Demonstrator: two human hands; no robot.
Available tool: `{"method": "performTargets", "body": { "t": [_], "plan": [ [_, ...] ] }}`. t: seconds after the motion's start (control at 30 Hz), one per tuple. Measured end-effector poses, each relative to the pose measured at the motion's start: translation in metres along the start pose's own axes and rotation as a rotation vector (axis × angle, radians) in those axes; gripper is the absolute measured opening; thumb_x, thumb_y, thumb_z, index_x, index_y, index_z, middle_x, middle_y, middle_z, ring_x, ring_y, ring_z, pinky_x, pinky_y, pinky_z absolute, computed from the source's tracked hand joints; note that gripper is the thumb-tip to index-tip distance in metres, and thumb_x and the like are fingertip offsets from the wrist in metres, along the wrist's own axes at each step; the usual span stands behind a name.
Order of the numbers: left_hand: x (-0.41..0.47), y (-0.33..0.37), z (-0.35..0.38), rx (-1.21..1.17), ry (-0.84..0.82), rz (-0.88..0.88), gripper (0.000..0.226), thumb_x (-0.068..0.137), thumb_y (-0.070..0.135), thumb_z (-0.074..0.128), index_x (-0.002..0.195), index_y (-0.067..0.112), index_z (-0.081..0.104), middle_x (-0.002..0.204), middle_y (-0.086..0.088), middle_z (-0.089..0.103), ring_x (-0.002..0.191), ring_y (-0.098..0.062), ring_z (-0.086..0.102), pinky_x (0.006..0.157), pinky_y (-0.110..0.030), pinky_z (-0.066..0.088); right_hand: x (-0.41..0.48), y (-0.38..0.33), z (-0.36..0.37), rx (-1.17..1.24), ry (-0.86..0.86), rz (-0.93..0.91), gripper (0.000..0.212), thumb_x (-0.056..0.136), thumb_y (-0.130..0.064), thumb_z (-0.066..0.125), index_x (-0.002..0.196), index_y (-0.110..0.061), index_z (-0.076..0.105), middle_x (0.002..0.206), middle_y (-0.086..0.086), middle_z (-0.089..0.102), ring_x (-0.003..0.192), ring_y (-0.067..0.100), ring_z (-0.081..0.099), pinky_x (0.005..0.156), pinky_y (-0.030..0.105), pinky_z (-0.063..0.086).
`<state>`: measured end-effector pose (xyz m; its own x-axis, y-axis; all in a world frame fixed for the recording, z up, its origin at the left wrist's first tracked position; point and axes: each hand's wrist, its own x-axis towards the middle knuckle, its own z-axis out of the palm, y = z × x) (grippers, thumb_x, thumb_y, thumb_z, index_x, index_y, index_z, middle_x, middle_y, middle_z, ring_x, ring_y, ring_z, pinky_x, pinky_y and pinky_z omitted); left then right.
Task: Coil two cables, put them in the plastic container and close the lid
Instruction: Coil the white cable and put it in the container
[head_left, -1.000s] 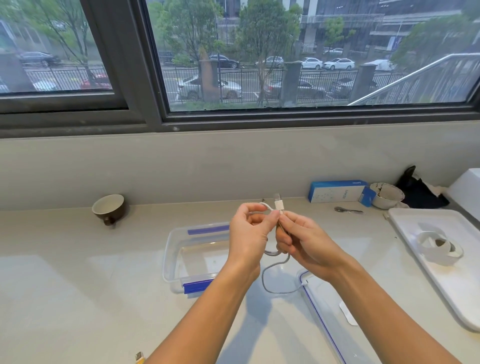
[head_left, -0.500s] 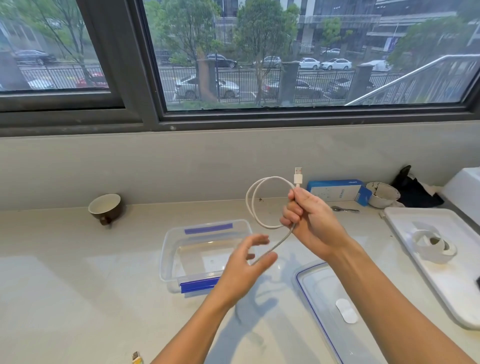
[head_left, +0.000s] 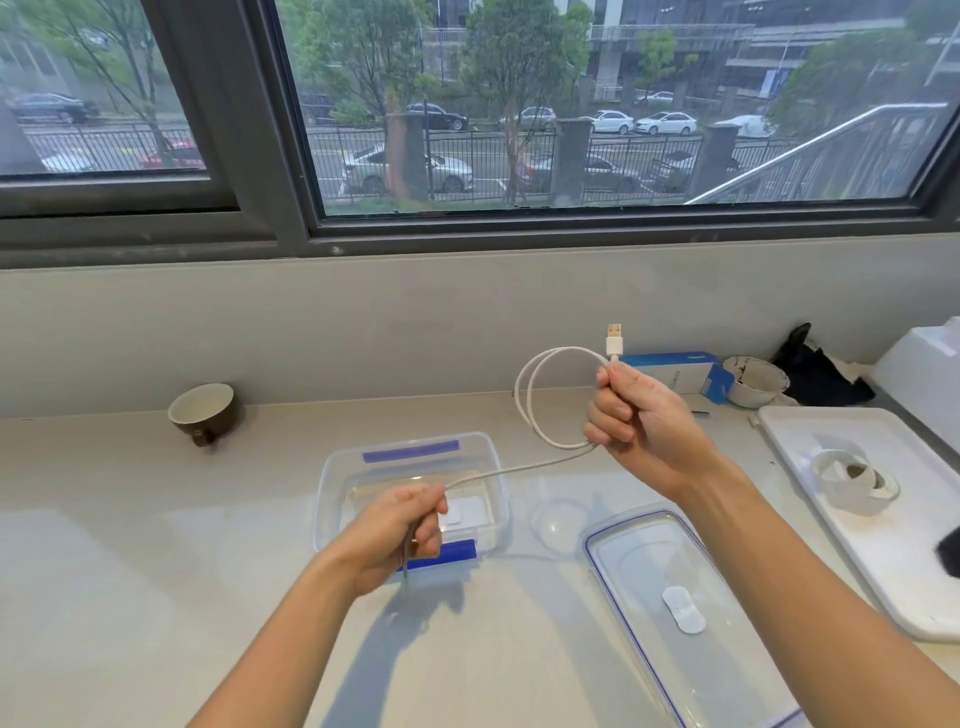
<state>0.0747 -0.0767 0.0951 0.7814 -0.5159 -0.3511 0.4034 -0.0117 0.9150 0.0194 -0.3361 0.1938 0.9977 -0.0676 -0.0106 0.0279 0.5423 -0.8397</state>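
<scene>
Plastic container (head_left: 324, 493) sits open on the table (head_left: 156, 571), with what looks like a white patch on its floor. Its lid (head_left: 623, 540) lies flat just to the right. Right hand (head_left: 639, 421) is up, grip curled round the white cable (head_left: 529, 400) loops, plug pointing upward. Left hand (head_left: 400, 525) pinches the cable's straight run above the container.

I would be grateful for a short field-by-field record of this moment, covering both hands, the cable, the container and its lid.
right hand: raised, grips the gathered loops of the white cable, USB plug pointing up
left hand: lower, over the container, grips the cable's free run
white cable: about two loops at the right hand, then a straight run down to the left hand
plastic container: open, on the counter
lid: off, lying flat on the counter to the container's right
second cable: not seen
</scene>
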Motion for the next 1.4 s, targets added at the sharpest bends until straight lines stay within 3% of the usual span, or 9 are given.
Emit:
{"method": "performTargets", "body": {
  "t": [0.23, 0.37, 0.47, 0.6, 0.77, 0.9, 1.03, 1.17, 1.4],
  "plan": [
    [-0.001, 0.034, 0.0, -0.59, 0.024, -0.225, 0.023, 0.094, 0.01, 0.041, 0.081, 0.003, 0.059, 0.043, 0.0, 0.041, 0.039, -0.013, 0.048, 0.05, -0.027, 0.051, -0.001, 0.017, 0.005, -0.139, -0.077, 0.061, 0.025, 0.097, -0.023, 0.038, 0.081, -0.009, 0.05, 0.054, 0.0, 0.023, 0.042, 0.01, 0.024, 0.048, 0.024, 0.033],
    [-0.007, 0.05, 0.012, -0.782, -0.036, -0.162, 0.023, 0.08, -0.003, 0.044, 0.082, -0.01, 0.066, 0.053, -0.008, 0.052, 0.046, -0.019, 0.058, 0.058, -0.039, 0.059, -0.001, 0.027, 0.004, -0.187, -0.045, 0.046, 0.027, 0.099, -0.019, 0.035, 0.079, -0.008, 0.05, 0.051, -0.001, 0.033, 0.043, 0.011, 0.03, 0.051, 0.024, 0.03],
    [-0.009, 0.058, 0.026, -0.817, -0.055, -0.094, 0.019, 0.086, -0.003, 0.044, 0.089, -0.008, 0.062, 0.064, -0.011, 0.055, 0.054, -0.021, 0.063, 0.064, -0.043, 0.06, -0.002, 0.035, 0.005, -0.194, -0.055, 0.043, 0.027, 0.099, -0.017, 0.034, 0.079, -0.007, 0.049, 0.05, 0.002, 0.045, 0.045, 0.013, 0.039, 0.051, 0.024, 0.031],
    [-0.01, 0.066, 0.048, -0.688, -0.062, 0.019, 0.014, 0.091, 0.002, 0.047, 0.09, -0.001, 0.06, 0.06, -0.009, 0.058, 0.058, -0.019, 0.064, 0.064, -0.036, 0.06, -0.003, 0.043, 0.007, -0.215, -0.06, 0.044, 0.027, 0.099, -0.017, 0.033, 0.08, -0.007, 0.05, 0.058, 0.008, 0.063, 0.048, 0.015, 0.052, 0.049, 0.021, 0.041],
    [-0.007, 0.063, 0.072, -0.395, 0.052, 0.151, 0.009, 0.093, 0.007, 0.051, 0.087, 0.007, 0.058, 0.066, -0.005, 0.063, 0.062, -0.016, 0.065, 0.061, -0.029, 0.054, -0.004, 0.05, 0.01, -0.243, -0.079, 0.05, 0.027, 0.1, -0.018, 0.034, 0.087, -0.004, 0.053, 0.069, 0.014, 0.068, 0.052, 0.02, 0.056, 0.057, 0.029, 0.038],
    [-0.002, 0.061, 0.085, -0.215, 0.178, 0.194, 0.013, 0.091, 0.011, 0.056, 0.078, 0.012, 0.058, 0.071, -0.003, 0.061, 0.063, -0.013, 0.056, 0.061, -0.026, 0.041, -0.007, 0.054, 0.016, -0.243, -0.107, 0.067, 0.029, 0.099, -0.02, 0.033, 0.089, -0.003, 0.054, 0.072, 0.013, 0.065, 0.055, 0.017, 0.057, 0.055, 0.025, 0.042],
    [-0.001, 0.059, 0.095, -0.092, 0.267, 0.269, 0.008, 0.09, 0.013, 0.059, 0.084, 0.008, 0.061, 0.07, -0.002, 0.063, 0.062, -0.015, 0.054, 0.066, -0.031, 0.042, -0.009, 0.055, 0.022, -0.295, -0.12, 0.072, 0.03, 0.099, -0.021, 0.034, 0.089, -0.003, 0.056, 0.069, 0.01, 0.064, 0.059, 0.016, 0.056, 0.058, 0.026, 0.043],
    [-0.003, 0.059, 0.099, 0.043, 0.345, 0.352, 0.008, 0.087, 0.014, 0.064, 0.078, 0.015, 0.063, 0.069, 0.004, 0.065, 0.065, -0.007, 0.059, 0.059, -0.021, 0.045, -0.01, 0.055, 0.025, -0.289, -0.159, 0.094, 0.031, 0.101, -0.02, 0.032, 0.1, -0.002, 0.057, 0.06, 0.009, 0.057, 0.055, 0.018, 0.055, 0.058, 0.028, 0.048],
    [-0.005, 0.063, 0.1, 0.166, 0.298, 0.444, 0.01, 0.085, 0.016, 0.064, 0.075, 0.013, 0.066, 0.056, 0.007, 0.065, 0.052, -0.005, 0.059, 0.047, -0.015, 0.043, -0.009, 0.059, 0.028, -0.136, -0.111, 0.109, 0.026, 0.099, -0.019, 0.034, 0.081, -0.006, 0.048, 0.056, 0.005, 0.037, 0.05, 0.015, 0.04, 0.056, 0.027, 0.036]
  ]
}}
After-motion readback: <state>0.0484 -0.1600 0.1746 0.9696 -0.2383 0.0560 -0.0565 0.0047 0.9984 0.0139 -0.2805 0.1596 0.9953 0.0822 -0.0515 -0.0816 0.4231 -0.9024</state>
